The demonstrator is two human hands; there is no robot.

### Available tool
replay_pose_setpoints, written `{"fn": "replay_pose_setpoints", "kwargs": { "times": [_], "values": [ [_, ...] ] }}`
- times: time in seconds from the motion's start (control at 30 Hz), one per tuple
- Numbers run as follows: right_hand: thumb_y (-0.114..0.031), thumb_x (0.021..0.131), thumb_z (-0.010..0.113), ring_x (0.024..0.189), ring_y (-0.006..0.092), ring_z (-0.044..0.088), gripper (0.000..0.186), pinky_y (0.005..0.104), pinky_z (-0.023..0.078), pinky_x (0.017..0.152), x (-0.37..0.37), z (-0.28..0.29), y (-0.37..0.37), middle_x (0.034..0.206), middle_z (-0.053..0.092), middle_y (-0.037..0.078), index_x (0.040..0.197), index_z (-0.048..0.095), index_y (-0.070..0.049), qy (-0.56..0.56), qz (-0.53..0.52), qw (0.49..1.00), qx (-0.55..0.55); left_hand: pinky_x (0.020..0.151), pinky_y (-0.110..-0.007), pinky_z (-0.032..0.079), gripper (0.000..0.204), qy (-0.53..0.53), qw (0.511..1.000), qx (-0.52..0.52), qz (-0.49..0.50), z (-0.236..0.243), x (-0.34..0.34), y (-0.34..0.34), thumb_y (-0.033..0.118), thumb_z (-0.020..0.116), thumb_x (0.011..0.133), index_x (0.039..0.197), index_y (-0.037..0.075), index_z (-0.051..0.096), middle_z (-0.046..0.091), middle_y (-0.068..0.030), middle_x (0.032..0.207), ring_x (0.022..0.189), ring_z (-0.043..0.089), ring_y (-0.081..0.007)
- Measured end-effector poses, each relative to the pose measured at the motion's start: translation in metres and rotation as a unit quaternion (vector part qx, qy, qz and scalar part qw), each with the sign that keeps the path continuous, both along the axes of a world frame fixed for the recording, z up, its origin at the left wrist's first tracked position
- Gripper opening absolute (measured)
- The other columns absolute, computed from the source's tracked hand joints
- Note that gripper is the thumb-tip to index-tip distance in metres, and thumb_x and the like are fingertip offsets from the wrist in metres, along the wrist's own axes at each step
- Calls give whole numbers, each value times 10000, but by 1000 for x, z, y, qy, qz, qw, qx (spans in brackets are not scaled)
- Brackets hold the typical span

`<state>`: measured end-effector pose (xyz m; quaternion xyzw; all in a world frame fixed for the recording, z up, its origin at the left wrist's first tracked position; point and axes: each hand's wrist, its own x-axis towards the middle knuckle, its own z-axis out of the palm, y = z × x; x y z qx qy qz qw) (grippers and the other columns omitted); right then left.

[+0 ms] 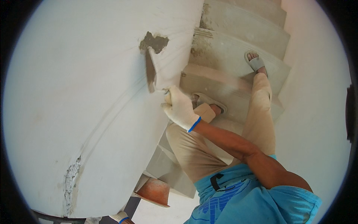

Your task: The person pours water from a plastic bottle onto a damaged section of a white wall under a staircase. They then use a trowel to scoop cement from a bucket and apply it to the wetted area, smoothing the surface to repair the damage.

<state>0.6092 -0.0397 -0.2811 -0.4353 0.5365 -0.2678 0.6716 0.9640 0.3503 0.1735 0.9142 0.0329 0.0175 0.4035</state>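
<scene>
My right hand (181, 108), in a white knit glove with a blue cuff, is closed round the handle of a plastering trowel (150, 72). The trowel's flat blade stands edge-on against the white wall (104, 112). Its far end meets a rough grey patch of mortar (154, 43), with faint streaks around it. Low in the picture, my left hand (120, 216) wears a matching glove and is mostly cut off by the lower edge, by the wall's bottom end. Its fingers are largely hidden, so whether it grips anything does not show.
Concrete stairs (238, 33) rise ahead, stained with mortar along the wall. My sandalled feet (256, 63) stand on different steps. An orange tub (153, 191) sits lower down near the wall. A chipped, rough strip (71, 179) marks the wall at left. Another pale wall (317, 112) bounds the right.
</scene>
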Motion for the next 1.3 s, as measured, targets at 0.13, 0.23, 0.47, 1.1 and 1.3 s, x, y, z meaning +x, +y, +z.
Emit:
{"fn": "replay_pose_setpoints", "kwargs": {
  "times": [0.13,0.23,0.47,1.1,1.3],
  "values": [
    [-66,817,734,871,439,660,458,478,527,764,3,-13,-23,888,642,206,1230,539,-34,27,-36,999,-24,1070,-413,516,515,10,1000,-21,6,11,1,24,218,817,836,1252,-38,655,712,-167,1292,1186,673,-298],
    [-67,821,736,876,436,660,466,481,527,765,12,-18,-30,895,642,202,1239,532,-36,42,-26,997,-51,1072,-408,516,511,36,996,-75,11,30,12,51,208,827,830,1243,-41,660,717,-168,1286,1183,675,-296],
    [-83,826,756,938,390,679,472,452,551,789,-33,17,-4,1021,660,175,1250,549,-64,30,113,985,-125,1004,-540,553,664,-45,999,23,-10,-18,-70,-23,506,461,1064,1493,1,510,597,-200,1453,1267,616,-376],
    [-86,800,694,728,345,689,438,420,552,692,-196,164,-134,838,683,194,1237,658,-67,66,534,839,-78,712,-282,481,257,-156,988,-11,-5,-45,-102,-95,167,558,1016,1034,-25,727,619,12,881,792,530,-88],
    [-52,815,720,946,177,645,557,309,531,912,-153,249,-109,1046,696,69,1367,646,-63,-91,634,763,90,748,-277,480,371,-187,979,73,33,-31,-97,-84,252,666,942,1151,-40,761,720,-29,946,817,562,-104]
  ]
}}
